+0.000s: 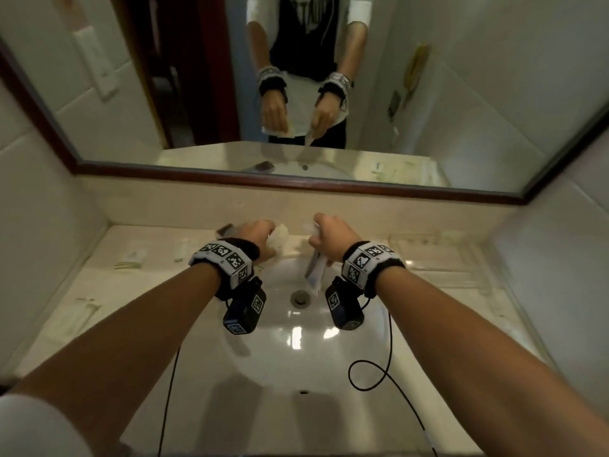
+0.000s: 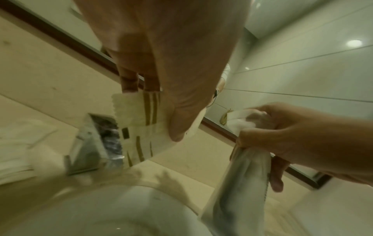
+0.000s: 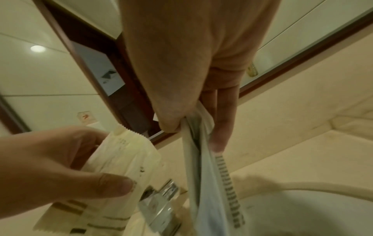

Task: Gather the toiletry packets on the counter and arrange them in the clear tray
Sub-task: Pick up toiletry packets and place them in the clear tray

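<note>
We stand at sink (image 1: 306, 351), both hands raised over basin's 12 o'clock edge. Left hand (image 1: 255, 237) grip grasping cream packets (image 2: 139, 115) with serrated ends and gold stripes, thumb on top, fingers behind. Right hand (image 1: 331, 237) grip clenched round long pale-blue packets (image 3: 210, 175), hanging down toward drain (image 1: 299, 296). Chrome faucet (image 2: 96, 143) just below left hand. More packets (image 1: 131, 258) lie on table at 9 o'clock. Clear tray (image 1: 438, 258) on table at 3 o'clock, faint. Mirror (image 1: 296, 94) at 12 o'clock.

Wood-framed mirror (image 1: 329, 77) above white sink (image 1: 306, 351), tiled walls (image 1: 39, 179).
</note>
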`<act>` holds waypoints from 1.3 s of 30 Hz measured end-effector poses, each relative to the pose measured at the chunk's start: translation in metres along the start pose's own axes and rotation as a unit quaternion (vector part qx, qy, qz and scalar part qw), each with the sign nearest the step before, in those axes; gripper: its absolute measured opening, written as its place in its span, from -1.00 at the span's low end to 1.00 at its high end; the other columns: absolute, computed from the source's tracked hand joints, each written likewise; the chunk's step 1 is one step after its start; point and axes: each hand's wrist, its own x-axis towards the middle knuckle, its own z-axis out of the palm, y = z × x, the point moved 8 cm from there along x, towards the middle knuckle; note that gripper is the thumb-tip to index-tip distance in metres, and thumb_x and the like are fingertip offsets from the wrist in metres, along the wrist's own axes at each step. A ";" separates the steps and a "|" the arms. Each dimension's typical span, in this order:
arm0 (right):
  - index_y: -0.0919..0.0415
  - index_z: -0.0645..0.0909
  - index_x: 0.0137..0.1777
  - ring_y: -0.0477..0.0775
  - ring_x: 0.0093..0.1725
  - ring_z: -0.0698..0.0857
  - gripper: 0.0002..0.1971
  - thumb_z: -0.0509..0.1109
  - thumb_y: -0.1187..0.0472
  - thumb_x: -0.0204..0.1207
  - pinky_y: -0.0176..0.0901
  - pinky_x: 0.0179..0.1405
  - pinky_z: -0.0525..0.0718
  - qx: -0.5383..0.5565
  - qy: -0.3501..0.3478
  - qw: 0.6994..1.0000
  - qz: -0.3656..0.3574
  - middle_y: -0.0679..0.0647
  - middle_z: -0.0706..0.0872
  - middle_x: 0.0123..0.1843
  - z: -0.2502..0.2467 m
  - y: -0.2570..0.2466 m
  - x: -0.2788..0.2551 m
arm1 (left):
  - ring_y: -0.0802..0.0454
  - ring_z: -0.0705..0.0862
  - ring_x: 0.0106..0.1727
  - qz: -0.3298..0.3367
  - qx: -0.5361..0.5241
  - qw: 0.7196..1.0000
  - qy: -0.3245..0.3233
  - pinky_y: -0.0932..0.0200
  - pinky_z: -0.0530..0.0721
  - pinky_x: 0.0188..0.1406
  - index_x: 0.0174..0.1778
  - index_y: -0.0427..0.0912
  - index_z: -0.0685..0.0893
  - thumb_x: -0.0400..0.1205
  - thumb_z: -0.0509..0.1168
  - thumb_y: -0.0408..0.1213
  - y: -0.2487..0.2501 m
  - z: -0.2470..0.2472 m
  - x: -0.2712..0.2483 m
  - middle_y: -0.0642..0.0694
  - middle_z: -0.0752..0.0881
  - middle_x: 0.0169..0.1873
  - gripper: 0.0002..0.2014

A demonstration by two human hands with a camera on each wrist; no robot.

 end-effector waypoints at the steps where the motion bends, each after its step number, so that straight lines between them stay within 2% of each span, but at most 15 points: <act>1: 0.20 0.37 -0.05 0.33 -0.03 0.71 -0.88 0.30 0.27 0.57 0.06 -0.15 0.64 0.003 0.007 1.000 0.009 0.32 0.69 0.02 -0.006 0.015 -0.006 | -0.23 0.67 0.15 0.006 0.000 1.000 -0.006 -0.04 0.67 0.12 0.21 -0.12 0.58 0.49 0.39 -0.16 0.016 0.004 0.003 -0.17 0.71 0.13 -0.63; 6: 0.17 0.30 -0.01 0.24 -0.12 0.58 -0.87 0.24 0.32 0.60 -0.11 -0.21 0.42 0.026 0.028 0.998 0.052 0.20 0.55 -0.11 -0.029 0.096 -0.034 | -0.23 0.67 0.13 0.038 0.002 0.999 -0.016 -0.04 0.67 0.13 0.18 -0.11 0.59 0.47 0.41 -0.18 0.092 0.032 0.019 -0.18 0.71 0.13 -0.64; 9: 0.18 0.30 0.00 0.23 -0.12 0.55 -0.89 0.21 0.33 0.61 -0.13 -0.23 0.42 0.047 0.037 0.996 0.068 0.19 0.53 -0.12 -0.046 0.142 -0.053 | -0.23 0.67 0.15 0.047 0.008 0.999 -0.026 -0.06 0.67 0.16 0.19 -0.10 0.59 0.47 0.40 -0.17 0.135 0.047 0.028 -0.18 0.70 0.15 -0.64; 12: 0.20 0.30 0.01 0.21 -0.22 0.62 -0.91 0.18 0.33 0.62 -0.23 -0.46 0.48 0.086 0.052 0.992 0.082 0.19 0.54 -0.13 -0.063 0.189 -0.070 | -0.23 0.67 0.17 0.052 0.004 0.998 -0.022 -0.04 0.66 0.17 0.20 -0.12 0.61 0.47 0.39 -0.21 0.175 0.058 0.037 -0.20 0.70 0.15 -0.64; 14: 0.22 0.29 0.01 0.05 -0.35 0.59 -0.93 0.16 0.33 0.65 -0.44 -0.64 0.44 0.116 0.063 0.987 0.094 0.17 0.52 -0.17 -0.073 0.217 -0.082 | -0.23 0.68 0.16 0.055 0.002 0.998 -0.020 -0.02 0.65 0.15 0.17 -0.14 0.63 0.46 0.40 -0.23 0.200 0.066 0.041 -0.21 0.72 0.13 -0.65; 15: 0.22 0.29 0.01 0.05 -0.36 0.57 -0.93 0.15 0.33 0.65 -0.44 -0.65 0.45 0.130 0.071 0.984 0.100 0.14 0.51 -0.19 -0.078 0.230 -0.088 | -0.23 0.69 0.14 0.058 -0.001 0.998 -0.022 0.00 0.65 0.12 0.13 -0.15 0.64 0.46 0.41 -0.24 0.211 0.070 0.044 -0.21 0.73 0.10 -0.68; 17: 0.20 0.29 0.02 0.20 -0.26 0.62 -0.94 0.15 0.29 0.66 -0.17 -0.49 0.59 0.134 0.096 0.980 0.114 0.12 0.52 -0.21 -0.088 0.259 -0.096 | -0.23 0.70 0.10 0.063 -0.004 0.998 -0.027 0.03 0.63 0.06 0.07 -0.17 0.66 0.46 0.41 -0.25 0.233 0.078 0.048 -0.22 0.75 0.05 -0.73; 21: 0.10 0.31 0.16 0.33 -0.11 0.71 -0.89 0.13 0.15 0.69 0.24 -0.24 0.80 0.167 0.132 0.967 0.142 0.28 0.62 -0.03 -0.097 0.306 -0.107 | -0.23 0.70 0.13 0.067 0.001 0.997 -0.035 0.01 0.63 0.08 0.11 -0.19 0.66 0.49 0.41 -0.25 0.262 0.094 0.057 -0.22 0.75 0.07 -0.72; 23: 0.13 0.39 0.15 0.30 -0.10 0.72 -0.90 0.13 0.18 0.70 0.19 -0.29 0.81 0.164 0.152 0.963 0.148 0.27 0.63 -0.02 -0.103 0.321 -0.113 | -0.23 0.69 0.15 0.071 0.005 0.997 -0.043 0.01 0.62 0.10 0.15 -0.19 0.65 0.51 0.40 -0.26 0.272 0.102 0.059 -0.23 0.74 0.10 -0.71; 27: 0.32 0.53 0.11 0.31 0.12 0.63 -0.81 0.21 0.20 0.67 0.06 0.05 0.61 0.123 0.167 0.962 0.175 0.31 0.65 0.08 -0.103 0.352 -0.117 | -0.23 0.68 0.16 0.085 0.008 0.995 -0.056 0.00 0.62 0.10 0.20 -0.20 0.62 0.51 0.39 -0.26 0.288 0.115 0.067 -0.24 0.72 0.14 -0.67; 30: 0.36 0.56 0.13 0.12 -0.03 0.57 -0.72 0.42 0.15 0.57 -0.19 -0.16 0.37 0.124 0.166 0.957 0.201 0.18 0.62 0.01 -0.098 0.367 -0.126 | -0.25 0.64 0.22 0.105 0.029 0.992 -0.070 -0.03 0.59 0.15 0.25 -0.25 0.58 0.54 0.36 -0.24 0.300 0.123 0.073 -0.26 0.67 0.21 -0.64; 32: 0.36 0.54 0.16 0.06 -0.08 0.51 -0.64 0.52 0.21 0.47 -0.28 -0.27 0.31 0.129 0.153 0.956 0.217 0.11 0.57 -0.03 -0.093 0.375 -0.130 | -0.26 0.62 0.24 0.117 0.041 0.989 -0.079 -0.02 0.57 0.15 0.26 -0.26 0.56 0.56 0.34 -0.23 0.305 0.128 0.078 -0.26 0.64 0.24 -0.63; 35: 0.36 0.53 0.09 0.21 -0.04 0.62 -0.74 0.44 0.25 0.48 -0.17 -0.21 0.40 0.095 0.126 0.958 0.238 0.21 0.62 0.03 -0.085 0.379 -0.131 | -0.25 0.60 0.27 0.129 0.042 0.986 -0.097 -0.03 0.57 0.21 0.32 -0.23 0.53 0.56 0.34 -0.20 0.307 0.138 0.085 -0.24 0.60 0.30 -0.59; 37: 0.32 0.51 -0.04 0.30 -0.04 0.71 -0.83 0.43 0.29 0.47 -0.04 -0.25 0.62 0.130 0.127 0.946 0.270 0.21 0.63 -0.05 -0.076 0.385 -0.131 | -0.24 0.60 0.29 0.140 0.038 0.983 -0.114 -0.04 0.58 0.23 0.34 -0.20 0.53 0.57 0.33 -0.18 0.308 0.147 0.088 -0.22 0.60 0.31 -0.58; 39: 0.29 0.52 -0.07 0.22 -0.16 0.78 -0.81 0.49 0.32 0.43 0.03 -0.32 0.81 0.192 0.135 0.926 0.296 0.18 0.68 -0.08 -0.066 0.389 -0.133 | -0.22 0.60 0.30 0.151 0.034 0.981 -0.118 -0.04 0.58 0.26 0.35 -0.19 0.54 0.57 0.33 -0.18 0.311 0.152 0.089 -0.21 0.61 0.32 -0.58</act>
